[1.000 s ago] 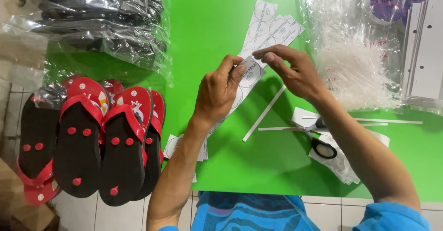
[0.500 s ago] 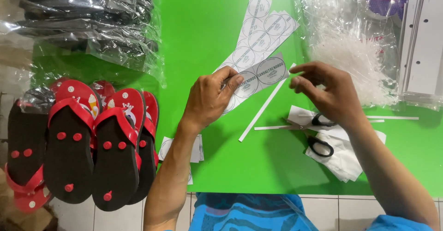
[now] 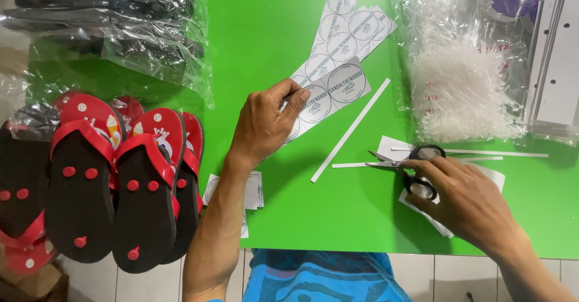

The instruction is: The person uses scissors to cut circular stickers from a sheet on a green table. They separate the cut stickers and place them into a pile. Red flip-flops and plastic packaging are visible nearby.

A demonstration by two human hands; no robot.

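1. My left hand (image 3: 262, 124) pinches a white strip of round stickers (image 3: 329, 91) between thumb and fingers, holding it just above the green tabletop (image 3: 265, 36).
2. More sticker strips (image 3: 347, 21) lie fanned out beyond it.
3. My right hand (image 3: 467, 202) rests on the black-handled scissors (image 3: 407, 166), fingers curled over the handles; the blades lie on the tabletop, slightly parted.
4. White paper scraps (image 3: 395, 148) lie under the scissors, and a thin white strip (image 3: 350, 131) lies between my hands.
5. Red and black flip-flops (image 3: 114, 181) sit overlapped at the left edge.
6. Bagged clear plastic fasteners (image 3: 461, 91) lie at the far right.
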